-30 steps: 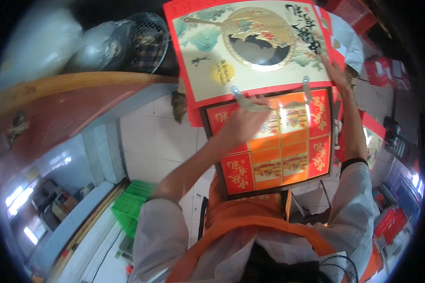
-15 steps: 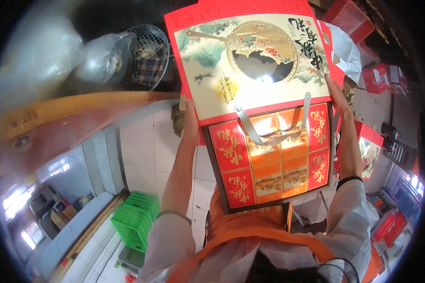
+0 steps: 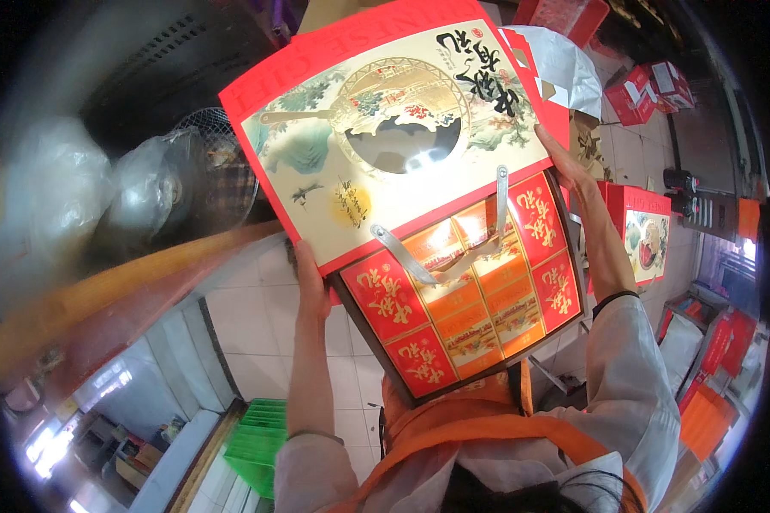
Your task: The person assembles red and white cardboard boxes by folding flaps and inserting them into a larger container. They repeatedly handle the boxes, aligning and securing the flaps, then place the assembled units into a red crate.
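The left hand (image 3: 310, 286) grips the left edge and the right hand (image 3: 571, 175) the right edge of a gift box (image 3: 466, 312) of red and orange packets, held up at centre frame, half slid into a red paper gift bag (image 3: 385, 137) with silver ribbon handles (image 3: 441, 256). The box looks stiff and fairly heavy, best held by its side edges; the bag is thin and creasable. Below lies a white tiled floor (image 3: 248, 329), with a green crate (image 3: 261, 445) at lower left and more red boxes (image 3: 650, 90) at upper right.

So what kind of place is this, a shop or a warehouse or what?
Most likely a gift-box packing or stockroom area, though that is a guess. More red boxes lie about the tiled floor, a green crate stands below, and both hands hold a red gift bag over a box of red packets.
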`<state>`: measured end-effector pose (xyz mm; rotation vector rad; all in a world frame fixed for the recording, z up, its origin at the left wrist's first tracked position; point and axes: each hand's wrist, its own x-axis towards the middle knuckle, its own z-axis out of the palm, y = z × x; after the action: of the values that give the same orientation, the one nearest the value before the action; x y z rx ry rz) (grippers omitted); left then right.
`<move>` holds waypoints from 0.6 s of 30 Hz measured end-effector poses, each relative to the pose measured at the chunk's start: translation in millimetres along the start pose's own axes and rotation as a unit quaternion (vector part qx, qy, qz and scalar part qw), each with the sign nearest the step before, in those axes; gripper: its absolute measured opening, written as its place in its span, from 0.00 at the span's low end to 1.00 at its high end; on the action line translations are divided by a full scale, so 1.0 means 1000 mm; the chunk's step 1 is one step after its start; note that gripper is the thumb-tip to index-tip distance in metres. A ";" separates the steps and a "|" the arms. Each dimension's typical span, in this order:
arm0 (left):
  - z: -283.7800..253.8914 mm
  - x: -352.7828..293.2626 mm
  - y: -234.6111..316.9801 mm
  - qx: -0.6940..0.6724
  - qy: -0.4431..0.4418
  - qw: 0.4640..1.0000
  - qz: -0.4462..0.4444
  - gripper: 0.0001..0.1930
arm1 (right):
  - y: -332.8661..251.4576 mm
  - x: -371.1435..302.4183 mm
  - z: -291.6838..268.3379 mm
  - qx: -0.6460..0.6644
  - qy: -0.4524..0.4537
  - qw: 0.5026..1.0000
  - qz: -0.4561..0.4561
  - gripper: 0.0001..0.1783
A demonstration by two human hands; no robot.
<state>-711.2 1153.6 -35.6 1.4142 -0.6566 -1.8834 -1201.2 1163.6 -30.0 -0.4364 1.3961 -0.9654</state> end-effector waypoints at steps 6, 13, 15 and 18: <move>0.004 -0.001 -0.007 -0.022 0.031 0.999 0.027 0.36 | 0.006 -0.001 0.004 0.065 0.011 0.998 -0.016 0.36; 0.003 -0.002 0.000 0.013 0.054 0.998 0.032 0.36 | 0.008 -0.002 0.008 0.112 0.039 0.993 -0.014 0.31; 0.005 -0.005 0.004 0.036 0.048 0.997 0.052 0.36 | 0.011 -0.002 0.007 0.121 0.024 0.992 -0.015 0.31; 0.009 -0.010 0.009 0.040 0.031 0.998 0.040 0.37 | 0.013 0.000 0.003 0.120 0.043 0.992 -0.010 0.30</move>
<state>-715.7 1155.7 -20.0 1.4690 -0.7534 -1.7619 -1194.0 1170.7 -39.4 -0.2315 1.3347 -1.1635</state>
